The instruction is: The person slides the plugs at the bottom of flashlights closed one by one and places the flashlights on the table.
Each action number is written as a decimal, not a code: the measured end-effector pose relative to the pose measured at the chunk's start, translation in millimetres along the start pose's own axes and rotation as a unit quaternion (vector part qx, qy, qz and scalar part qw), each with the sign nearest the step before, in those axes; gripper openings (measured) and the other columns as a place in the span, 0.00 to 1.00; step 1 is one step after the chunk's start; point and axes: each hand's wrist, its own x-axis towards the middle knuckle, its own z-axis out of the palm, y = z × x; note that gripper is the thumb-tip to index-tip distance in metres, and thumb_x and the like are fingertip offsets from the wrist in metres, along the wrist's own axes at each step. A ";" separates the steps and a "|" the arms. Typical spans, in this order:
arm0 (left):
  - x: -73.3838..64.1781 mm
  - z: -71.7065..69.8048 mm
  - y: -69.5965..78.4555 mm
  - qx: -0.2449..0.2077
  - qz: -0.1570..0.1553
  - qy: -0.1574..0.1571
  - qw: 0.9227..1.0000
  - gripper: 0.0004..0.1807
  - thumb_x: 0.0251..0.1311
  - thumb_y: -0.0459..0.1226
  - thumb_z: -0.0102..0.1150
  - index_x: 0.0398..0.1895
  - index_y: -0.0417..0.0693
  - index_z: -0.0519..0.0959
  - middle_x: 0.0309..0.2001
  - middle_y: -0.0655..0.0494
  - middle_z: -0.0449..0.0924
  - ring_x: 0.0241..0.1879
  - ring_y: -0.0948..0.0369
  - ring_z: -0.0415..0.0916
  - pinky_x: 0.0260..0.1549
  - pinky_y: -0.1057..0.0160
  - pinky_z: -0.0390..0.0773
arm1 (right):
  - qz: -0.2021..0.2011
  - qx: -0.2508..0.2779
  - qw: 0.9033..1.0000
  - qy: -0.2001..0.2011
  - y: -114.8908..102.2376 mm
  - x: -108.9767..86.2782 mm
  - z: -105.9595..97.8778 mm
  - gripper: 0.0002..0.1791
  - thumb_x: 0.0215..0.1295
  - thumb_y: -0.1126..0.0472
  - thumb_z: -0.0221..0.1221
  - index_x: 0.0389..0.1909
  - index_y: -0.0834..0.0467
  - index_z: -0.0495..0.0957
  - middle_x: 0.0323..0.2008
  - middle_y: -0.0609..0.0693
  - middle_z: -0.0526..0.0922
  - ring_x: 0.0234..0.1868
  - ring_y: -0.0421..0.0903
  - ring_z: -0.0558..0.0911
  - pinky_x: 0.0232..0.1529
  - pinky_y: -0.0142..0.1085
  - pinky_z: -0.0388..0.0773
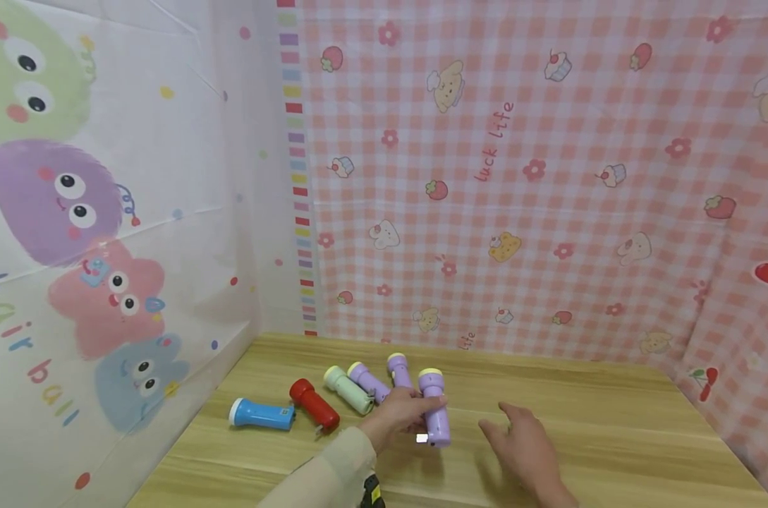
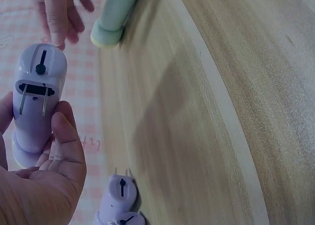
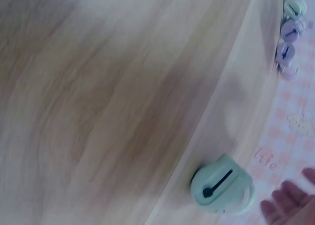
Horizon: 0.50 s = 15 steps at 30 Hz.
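My left hand (image 1: 399, 413) grips a purple flashlight (image 1: 436, 409) around its barrel, lens end toward the back wall. Its two metal plug prongs stick out near the tail, below a black slot, in the left wrist view. To the right, my right hand (image 1: 526, 451) is held with its fingers apart and nothing in it. The right wrist view has a green flashlight (image 3: 221, 185) on the table beside that hand's fingers (image 3: 288, 200). Just left of the held one lie two more purple flashlights, one tilted (image 1: 367, 381) and one farther back (image 1: 398, 370).
Further left on the wooden table (image 1: 612, 423) lie a pale green flashlight (image 1: 348, 389), a red flashlight (image 1: 314, 406) and a blue flashlight (image 1: 261, 414). A pink checked cloth (image 1: 485, 212) hangs behind, and a white cartoon-print sheet (image 1: 187, 282) covers the left side.
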 end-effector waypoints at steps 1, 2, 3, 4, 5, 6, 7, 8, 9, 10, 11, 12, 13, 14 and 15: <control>0.2 -0.2 0.1 0.002 -0.001 0.000 1.000 0.22 0.60 0.45 0.68 0.42 0.32 0.78 0.33 0.47 0.84 0.36 0.53 0.85 0.38 0.55 0.84 | -0.019 0.009 1.000 0.003 -2.1 0.1 2.3 0.32 0.66 0.48 0.63 0.60 0.69 0.74 0.56 0.70 0.77 0.56 0.68 0.76 0.52 0.61 0.75; 0.3 -0.4 0.3 0.002 -0.003 0.000 1.000 0.22 0.60 0.45 0.68 0.41 0.32 0.78 0.33 0.47 0.84 0.36 0.53 0.85 0.38 0.55 0.84 | -0.035 0.020 0.999 0.004 -4.1 -0.1 4.4 0.30 0.65 0.50 0.64 0.59 0.69 0.75 0.55 0.68 0.78 0.56 0.66 0.77 0.54 0.59 0.74; 0.4 -0.6 0.5 -0.001 -0.003 0.000 1.000 0.22 0.60 0.45 0.68 0.41 0.31 0.78 0.33 0.47 0.84 0.36 0.53 0.85 0.38 0.55 0.84 | -0.049 0.032 0.998 0.005 -6.2 -0.6 6.4 0.29 0.65 0.52 0.65 0.59 0.68 0.75 0.54 0.66 0.79 0.56 0.65 0.77 0.55 0.58 0.73; 0.5 -0.8 0.5 -0.002 -0.002 0.000 1.000 0.22 0.60 0.45 0.68 0.41 0.32 0.78 0.33 0.47 0.84 0.36 0.53 0.84 0.39 0.55 0.84 | -0.061 0.041 0.997 0.006 -7.9 -1.5 8.4 0.28 0.64 0.53 0.65 0.59 0.67 0.76 0.53 0.64 0.81 0.55 0.63 0.78 0.55 0.57 0.74; 0.5 -1.0 0.7 -0.004 -0.002 0.000 1.000 0.22 0.60 0.45 0.68 0.40 0.31 0.78 0.34 0.47 0.84 0.37 0.53 0.84 0.39 0.54 0.84 | -0.072 0.049 0.996 0.006 -9.8 -2.5 10.3 0.27 0.63 0.54 0.66 0.58 0.66 0.76 0.51 0.62 0.82 0.54 0.61 0.79 0.55 0.55 0.75; 0.5 -1.2 0.8 -0.006 -0.002 0.001 1.000 0.21 0.60 0.44 0.68 0.40 0.31 0.78 0.34 0.47 0.84 0.37 0.53 0.84 0.40 0.54 0.84 | -0.080 0.056 0.995 0.004 -11.6 -3.7 12.1 0.26 0.63 0.56 0.67 0.58 0.65 0.77 0.50 0.60 0.83 0.54 0.60 0.80 0.54 0.54 0.76; 0.7 -1.3 0.9 -0.006 -0.001 0.002 1.000 0.21 0.60 0.44 0.68 0.40 0.32 0.78 0.33 0.47 0.83 0.36 0.53 0.84 0.40 0.53 0.84 | -0.090 0.063 0.994 0.005 -13.2 -4.6 14.0 0.26 0.62 0.57 0.67 0.58 0.65 0.77 0.49 0.58 0.84 0.52 0.59 0.81 0.53 0.53 0.76; 0.6 -1.4 1.1 -0.005 0.000 0.005 1.000 0.21 0.60 0.44 0.68 0.39 0.32 0.78 0.33 0.47 0.83 0.36 0.53 0.84 0.40 0.53 0.83 | -0.096 0.068 0.993 0.005 -14.5 -5.5 16.0 0.25 0.61 0.58 0.68 0.58 0.64 0.78 0.47 0.57 0.85 0.52 0.57 0.82 0.53 0.52 0.77; 0.6 -1.4 1.2 -0.003 0.001 0.006 1.000 0.20 0.60 0.44 0.68 0.39 0.32 0.78 0.33 0.48 0.83 0.36 0.53 0.84 0.40 0.53 0.83 | -0.103 0.073 0.992 0.003 -15.6 -6.2 17.9 0.26 0.60 0.58 0.68 0.57 0.64 0.78 0.46 0.56 0.85 0.51 0.57 0.82 0.52 0.52 0.77; 0.5 -1.6 1.4 0.001 0.001 0.008 1.000 0.20 0.60 0.45 0.68 0.38 0.33 0.78 0.33 0.48 0.83 0.36 0.54 0.84 0.40 0.53 0.83 | -0.109 0.078 0.991 0.000 -16.7 -6.8 19.8 0.26 0.60 0.59 0.68 0.57 0.64 0.78 0.46 0.55 0.86 0.51 0.57 0.82 0.52 0.52 0.77; 0.4 -1.6 1.6 0.001 0.001 0.009 1.000 0.20 0.60 0.44 0.68 0.38 0.33 0.78 0.32 0.48 0.83 0.35 0.54 0.84 0.39 0.53 0.84 | -0.110 0.083 0.990 -0.005 -17.8 -7.3 21.4 0.26 0.59 0.58 0.69 0.58 0.64 0.78 0.46 0.54 0.86 0.51 0.56 0.82 0.53 0.52 0.77; 0.3 -1.7 1.8 0.003 0.001 0.010 1.000 0.20 0.60 0.45 0.68 0.37 0.33 0.78 0.32 0.48 0.83 0.35 0.55 0.84 0.38 0.54 0.84 | -0.111 0.090 0.990 -0.012 -18.8 -7.8 23.0 0.28 0.59 0.58 0.69 0.58 0.64 0.77 0.46 0.53 0.86 0.51 0.57 0.82 0.53 0.52 0.77; 0.1 -1.7 1.9 0.005 0.002 0.012 1.000 0.20 0.60 0.45 0.68 0.37 0.33 0.78 0.31 0.48 0.83 0.35 0.55 0.84 0.37 0.55 0.84 | -0.109 0.095 0.989 -0.020 -19.7 -8.3 24.3 0.29 0.59 0.56 0.69 0.59 0.64 0.77 0.46 0.53 0.86 0.52 0.57 0.82 0.53 0.53 0.76; -0.1 -1.8 2.1 0.005 0.002 0.012 1.000 0.20 0.60 0.45 0.68 0.37 0.33 0.78 0.31 0.48 0.83 0.34 0.56 0.84 0.36 0.56 0.84 | -0.106 0.101 0.989 -0.029 -20.7 -8.8 25.6 0.31 0.58 0.55 0.70 0.60 0.64 0.76 0.47 0.53 0.85 0.52 0.57 0.81 0.54 0.54 0.76; -0.2 -1.8 2.0 0.004 0.001 0.012 1.000 0.20 0.60 0.45 0.68 0.37 0.33 0.78 0.31 0.48 0.83 0.34 0.56 0.84 0.36 0.57 0.84 | -0.103 0.107 0.988 -0.038 -21.9 -9.4 26.6 0.32 0.58 0.53 0.70 0.61 0.64 0.75 0.47 0.53 0.85 0.53 0.57 0.81 0.54 0.55 0.75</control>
